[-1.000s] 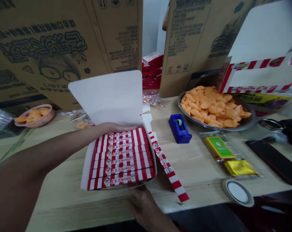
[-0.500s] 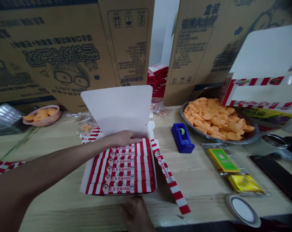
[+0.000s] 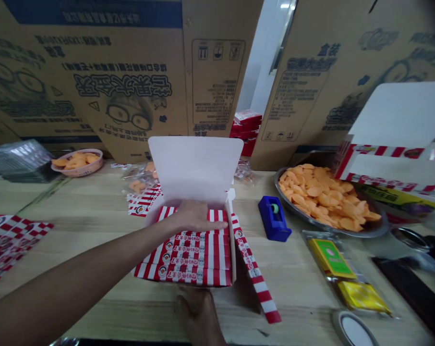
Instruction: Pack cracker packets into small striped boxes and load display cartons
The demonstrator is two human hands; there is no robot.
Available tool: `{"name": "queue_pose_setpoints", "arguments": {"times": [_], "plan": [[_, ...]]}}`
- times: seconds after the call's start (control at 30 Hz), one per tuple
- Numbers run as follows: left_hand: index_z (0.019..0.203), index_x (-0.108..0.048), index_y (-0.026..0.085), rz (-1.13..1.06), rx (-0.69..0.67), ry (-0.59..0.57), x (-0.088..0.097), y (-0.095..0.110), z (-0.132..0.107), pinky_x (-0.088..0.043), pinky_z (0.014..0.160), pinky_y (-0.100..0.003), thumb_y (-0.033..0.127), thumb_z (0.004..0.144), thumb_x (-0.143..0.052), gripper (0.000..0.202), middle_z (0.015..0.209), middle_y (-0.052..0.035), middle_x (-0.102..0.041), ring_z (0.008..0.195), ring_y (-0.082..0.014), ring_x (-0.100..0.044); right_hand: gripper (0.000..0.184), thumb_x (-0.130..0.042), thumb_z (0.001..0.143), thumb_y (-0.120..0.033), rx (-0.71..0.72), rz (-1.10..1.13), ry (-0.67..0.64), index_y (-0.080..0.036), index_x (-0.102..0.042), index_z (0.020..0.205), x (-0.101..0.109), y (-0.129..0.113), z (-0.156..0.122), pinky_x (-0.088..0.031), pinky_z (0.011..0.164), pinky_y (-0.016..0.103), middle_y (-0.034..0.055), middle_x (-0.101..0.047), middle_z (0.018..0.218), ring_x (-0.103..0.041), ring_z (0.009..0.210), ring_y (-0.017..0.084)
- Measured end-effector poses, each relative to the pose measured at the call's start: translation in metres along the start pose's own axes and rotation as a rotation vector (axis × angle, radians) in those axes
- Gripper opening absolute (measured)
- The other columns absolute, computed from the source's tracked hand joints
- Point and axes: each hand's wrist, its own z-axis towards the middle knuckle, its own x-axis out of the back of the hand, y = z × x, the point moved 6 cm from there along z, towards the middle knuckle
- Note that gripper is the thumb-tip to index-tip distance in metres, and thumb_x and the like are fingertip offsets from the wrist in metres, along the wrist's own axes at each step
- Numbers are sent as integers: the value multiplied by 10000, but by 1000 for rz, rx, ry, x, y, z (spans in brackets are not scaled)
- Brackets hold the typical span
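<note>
An open white carton (image 3: 196, 168) stands on the wooden table with its lid raised, filled with several red-and-white striped boxes (image 3: 192, 257). My left hand (image 3: 196, 217) lies flat on the far rows of those boxes, fingers stretched out to the right. My right hand (image 3: 199, 310) rests against the carton's near edge, at the bottom of the view; its fingers are mostly hidden. The carton's striped side flap (image 3: 255, 274) hangs out over the table on the right.
A blue tape dispenser (image 3: 274, 218), a metal bowl of orange chips (image 3: 329, 199), green and yellow packets (image 3: 342, 274) and a tape roll (image 3: 354, 329) lie right. Another open carton (image 3: 393, 144) stands far right. Large cardboard boxes (image 3: 113, 81) line the back; flat striped cartons (image 3: 8, 240) lie left.
My left hand has slid from the far edge of the boxes onto their top. The view has tilted, showing more of the table's left side.
</note>
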Motion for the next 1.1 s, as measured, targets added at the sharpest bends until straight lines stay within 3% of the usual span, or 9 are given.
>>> {"name": "queue_pose_setpoints", "arguments": {"times": [0.17, 0.4, 0.73, 0.8, 0.87, 0.9, 0.97, 1.03, 1.1], "plan": [[1154, -565, 95, 12, 20, 114, -11, 1, -16, -384, 941, -543, 907, 574, -436, 1006, 1235, -240, -569, 1111, -405, -512, 288, -612, 756, -287, -14, 5, 154, -145, -746, 968, 5, 12, -2, -511, 925, 430, 161, -691, 1043, -643, 1008, 311], [1023, -586, 122, 36, 48, 399, -18, 4, -25, -340, 944, -581, 795, 800, -246, 786, 1068, -193, -627, 1036, -354, -540, 276, -623, 750, -259, 7, 39, 159, -157, -733, 981, 6, 7, -7, -499, 938, 442, 153, -689, 1051, -635, 1033, 299], [969, -591, 131, 26, 25, 425, -18, 1, -26, -391, 882, -499, 757, 824, -285, 712, 1010, -169, -649, 988, -329, -570, 286, -647, 746, -215, 37, -56, -43, -155, -705, 1019, 16, -24, -6, -513, 905, 391, 129, -689, 1084, -637, 1039, 267], [973, -593, 129, 10, 23, 425, -17, 1, -26, -389, 880, -501, 770, 817, -276, 732, 1011, -172, -650, 985, -332, -573, 186, -653, 722, -164, 127, -152, -207, -175, -722, 894, 29, -49, -15, -545, 792, 308, 67, -722, 899, -683, 851, 218], [974, -597, 127, -3, 22, 428, -18, 1, -25, -384, 883, -506, 774, 815, -267, 743, 1011, -176, -650, 987, -337, -571, 101, -623, 744, -130, 298, -234, -233, -186, -700, 778, 58, -84, -24, -538, 679, 238, 11, -695, 708, -662, 661, 156], [973, -598, 127, -7, 21, 429, -18, 1, -25, -382, 884, -510, 775, 815, -265, 746, 1019, -180, -650, 988, -339, -570, 107, -598, 771, -133, 410, -281, -133, -190, -687, 791, 80, -103, -26, -534, 673, 228, 9, -689, 707, -655, 655, 144], [974, -601, 129, -13, 24, 437, -19, 1, -25, -380, 884, -519, 783, 809, -263, 754, 1045, -189, -647, 994, -346, -565, 249, -536, 821, -149, 554, -492, 190, -168, -643, 1045, 126, -132, -24, -542, 794, 293, 96, -697, 984, -663, 912, 197], [983, -599, 131, -18, 26, 443, -19, 1, -24, -383, 881, -519, 792, 802, -263, 763, 1071, -194, -642, 1002, -350, -564, 510, -591, 763, -198, 514, -780, 274, -82, -519, 1255, 150, -136, -6, -533, 845, 407, 208, -630, 1165, -617, 1066, 300], [1006, -589, 122, -22, 37, 451, -20, 0, -24, -387, 880, -509, 800, 793, -276, 776, 1062, -198, -642, 1003, -349, -568, 662, -629, 718, -229, 300, -1037, 157, -2, -442, 1311, 158, -117, 23, -534, 771, 449, 255, -658, 1073, -652, 971, 355]]}}
